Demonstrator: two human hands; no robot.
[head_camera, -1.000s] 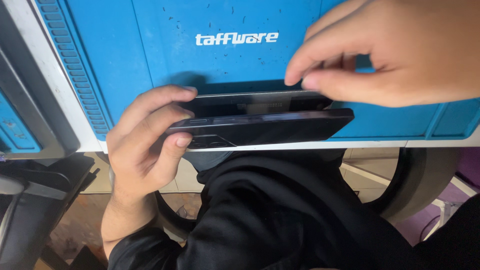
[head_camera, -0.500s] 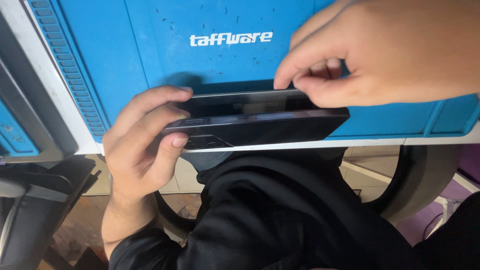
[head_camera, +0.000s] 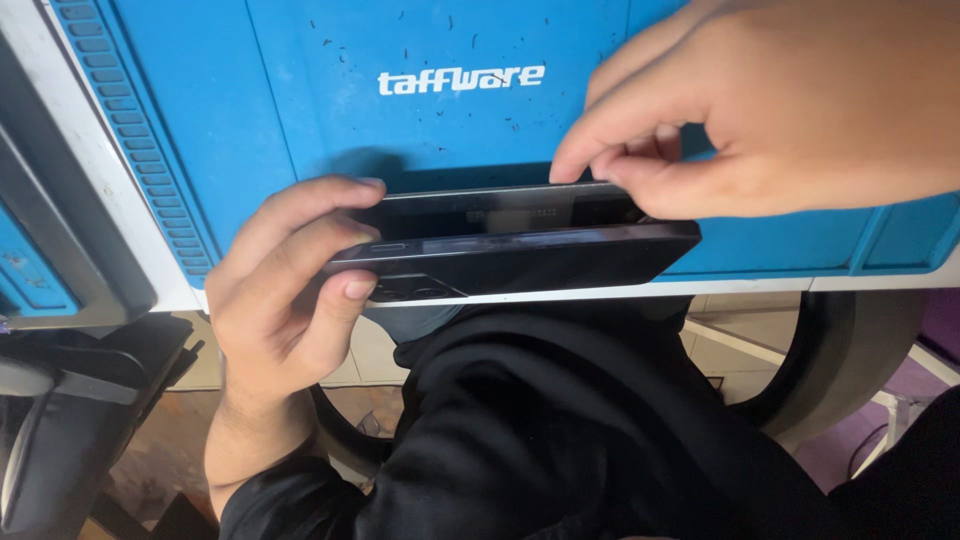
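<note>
At six o'clock on the blue mat, my left hand clamps the black phone on edge, steadying it; my right hand pinches its upper panel.

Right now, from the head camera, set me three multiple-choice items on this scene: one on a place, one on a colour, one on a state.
1. Where does the left hand grip the black phone?
A. at its left end
B. at its right end
C. nowhere on it

2. What colour is the work mat under the phone?
A. red
B. blue
C. green

3. How does the phone's thin front panel stand?
A. lifted off the body along its far edge
B. lying alone on the floor
C. folded in half

Key: 1 A, the left fingers wrap the phone's left end. 2 B, the mat is bright blue. 3 A, a gap shows between panel and body, with the right hand pinching the panel's upper edge.
</note>
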